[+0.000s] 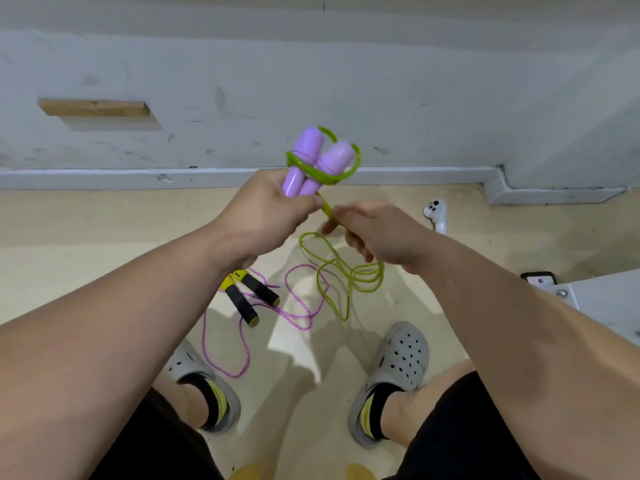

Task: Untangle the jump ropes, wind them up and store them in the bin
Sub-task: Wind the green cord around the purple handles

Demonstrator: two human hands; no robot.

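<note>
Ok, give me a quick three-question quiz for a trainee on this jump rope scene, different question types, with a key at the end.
1. True or false: the left hand grips both purple handles.
2. Multiple choice: the green rope leading down from those handles is held by A) the right hand, B) a foot, C) nothing.
3. Fill in: the pink rope with the black and yellow handles lies on the ____.
Key: 1 true; 2 A; 3 floor.
</note>
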